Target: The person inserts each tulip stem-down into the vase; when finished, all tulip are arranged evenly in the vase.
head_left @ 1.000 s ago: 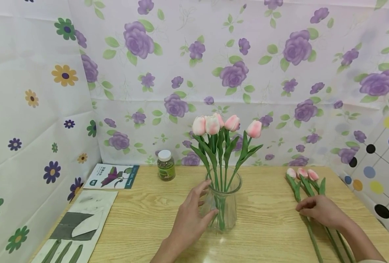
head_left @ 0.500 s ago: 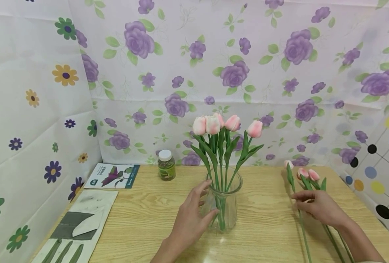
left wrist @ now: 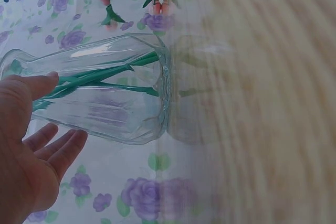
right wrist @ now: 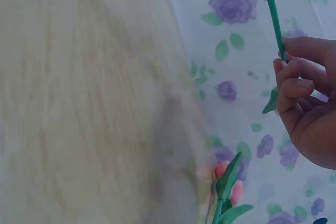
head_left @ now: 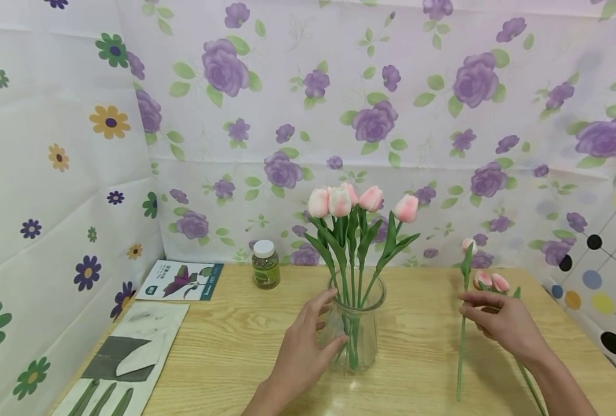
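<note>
Tulip (head_left: 466,267), raised more upright since earlier; stem pinched by right hand's (head_left: 505,325) thumb and fingers. Left hand (head_left: 305,345): fingers wide about vase (head_left: 368,341), contact unclear.

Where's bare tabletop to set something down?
Bare wood: between the glass vase and the held tulip, and between the left hand and the grey-white sheet, before the jar. Crowded: around the vase, where the left hand is, and at right, where two tulips lie beside the right hand.

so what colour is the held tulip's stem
Green; the stem shows best in the right wrist view.
</note>
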Motion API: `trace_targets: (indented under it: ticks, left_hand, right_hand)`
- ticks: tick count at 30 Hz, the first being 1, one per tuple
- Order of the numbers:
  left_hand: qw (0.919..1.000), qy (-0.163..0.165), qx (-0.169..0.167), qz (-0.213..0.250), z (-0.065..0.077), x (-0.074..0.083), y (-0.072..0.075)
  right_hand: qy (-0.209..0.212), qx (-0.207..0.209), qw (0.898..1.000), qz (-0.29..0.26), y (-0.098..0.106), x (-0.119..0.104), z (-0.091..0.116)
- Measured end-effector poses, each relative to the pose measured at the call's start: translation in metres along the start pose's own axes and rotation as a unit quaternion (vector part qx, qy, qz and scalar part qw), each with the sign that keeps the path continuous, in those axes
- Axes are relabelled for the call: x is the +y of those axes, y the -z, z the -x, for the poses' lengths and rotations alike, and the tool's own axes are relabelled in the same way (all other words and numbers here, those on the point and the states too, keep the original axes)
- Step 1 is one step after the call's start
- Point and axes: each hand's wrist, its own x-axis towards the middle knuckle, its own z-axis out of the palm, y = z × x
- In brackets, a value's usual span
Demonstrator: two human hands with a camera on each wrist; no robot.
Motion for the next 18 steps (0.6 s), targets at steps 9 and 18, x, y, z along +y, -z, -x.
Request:
trace_targets:
  ticks: [9,18]
  left_hand:
    - [0.9999,0.008,-0.012,-0.001,0.001,0.002,0.001]
    - [0.9998,0.009,-0.015,-0.002,0.001,0.001,0.001]
  right_hand:
    - [0.044,0.046,0.997,-0.038,-0.012,-0.029,0.004]
    - [0.075,0.072,0.992,-0.076,-0.027,-0.050,0.000]
